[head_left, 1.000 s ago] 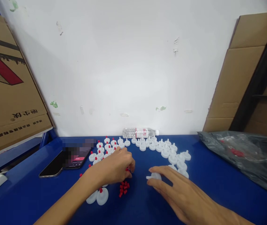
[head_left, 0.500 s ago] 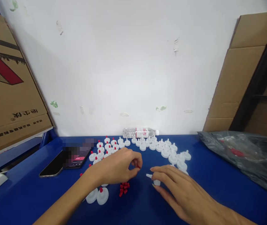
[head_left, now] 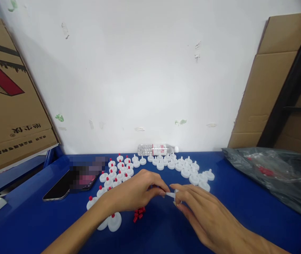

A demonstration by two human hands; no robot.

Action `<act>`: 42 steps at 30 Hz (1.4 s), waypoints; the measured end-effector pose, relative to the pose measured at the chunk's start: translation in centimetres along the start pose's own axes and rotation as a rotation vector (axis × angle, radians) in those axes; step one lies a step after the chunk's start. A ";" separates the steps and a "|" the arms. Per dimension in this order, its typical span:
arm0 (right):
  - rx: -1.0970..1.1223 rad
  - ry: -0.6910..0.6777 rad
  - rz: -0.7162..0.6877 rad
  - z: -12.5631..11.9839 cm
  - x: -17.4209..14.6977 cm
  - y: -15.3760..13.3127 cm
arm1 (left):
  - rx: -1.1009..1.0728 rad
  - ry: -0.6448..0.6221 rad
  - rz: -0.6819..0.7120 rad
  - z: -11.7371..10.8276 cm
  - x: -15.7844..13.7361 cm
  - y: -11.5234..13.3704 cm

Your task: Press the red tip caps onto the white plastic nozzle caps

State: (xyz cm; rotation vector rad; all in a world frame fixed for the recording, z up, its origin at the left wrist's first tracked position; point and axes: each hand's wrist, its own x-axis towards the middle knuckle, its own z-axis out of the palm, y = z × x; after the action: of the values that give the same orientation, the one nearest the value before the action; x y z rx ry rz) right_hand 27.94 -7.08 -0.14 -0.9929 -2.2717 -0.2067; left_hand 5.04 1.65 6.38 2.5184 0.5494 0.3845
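My right hand (head_left: 198, 208) grips a white plastic nozzle cap (head_left: 170, 194) between thumb and fingers, its narrow spout pointing left. My left hand (head_left: 146, 188) is closed in a pinch, its fingertips at the tip of that spout. Whatever lies between them is hidden. Below the left hand is a small pile of red tip caps (head_left: 139, 214) on the blue table. White nozzle caps with red tips (head_left: 115, 222) stand in a group to the left, partly behind my left forearm. Bare-tipped white nozzle caps (head_left: 185, 173) stand in a curved band beyond my right hand.
A clear plastic bottle (head_left: 158, 150) lies against the white wall. Two phones (head_left: 57, 185) rest on the left of the blue table (head_left: 150, 240). A grey plastic bag (head_left: 274, 180) with something red inside lies at the right. Cardboard (head_left: 15, 95) stands on the left.
My left hand has moved right, bringing its pinched fingertips to the spout. My right hand still holds the nozzle cap, now with the spout more level.
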 end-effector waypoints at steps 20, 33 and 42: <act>-0.002 0.121 -0.126 0.6 -0.7 0.5 | -0.021 -0.046 -0.047 1.4 0.3 0.6; -0.177 0.192 -0.212 0.2 -0.8 0.1 | -0.176 -0.070 -0.104 1.6 0.1 1.0; -0.136 0.166 -0.206 0.9 -0.7 0.5 | -0.113 -0.075 -0.117 2.4 0.2 0.3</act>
State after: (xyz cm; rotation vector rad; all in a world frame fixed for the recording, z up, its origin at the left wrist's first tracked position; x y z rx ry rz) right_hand 28.22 -6.83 -1.37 -0.7759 -2.2272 -0.5187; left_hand 6.22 0.51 4.63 2.3696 0.6240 0.2686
